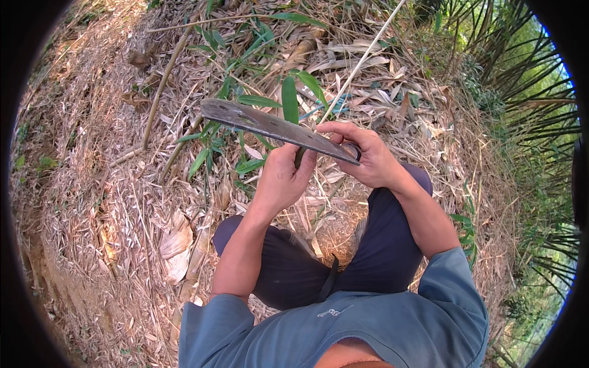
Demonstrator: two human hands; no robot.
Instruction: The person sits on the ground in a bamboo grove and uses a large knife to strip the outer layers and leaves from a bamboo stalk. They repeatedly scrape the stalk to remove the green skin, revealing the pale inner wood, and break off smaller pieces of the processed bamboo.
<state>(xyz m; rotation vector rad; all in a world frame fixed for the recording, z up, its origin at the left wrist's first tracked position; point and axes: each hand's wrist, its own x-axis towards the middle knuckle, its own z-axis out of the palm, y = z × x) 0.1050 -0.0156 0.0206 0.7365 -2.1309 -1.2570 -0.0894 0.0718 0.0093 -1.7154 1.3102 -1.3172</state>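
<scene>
Both my hands hold a long, flat, dark grey metal blade (257, 123) with a rounded far-left end and worn, scuffed patches. It lies aslant above my knees, its left end farther from me. My left hand (283, 176) pinches its near edge at about the middle, thumb upward. At the right end, my right hand (374, 161) is closed around it, index finger bent over the top, and a round ring-like opening shows beside the thumb. Whether a handle is fixed there cannot be made out. Green bamboo leaves (289, 98) stand just behind the blade.
Dry bamboo leaves and husks (176, 245) cover the sloping ground. Cut stalks (161, 92) lie at the left, and a thin pale cane (368, 52) slants up behind my right hand. Bent knees (392, 227) are close below. Dense bamboo (540, 104) stands at the right.
</scene>
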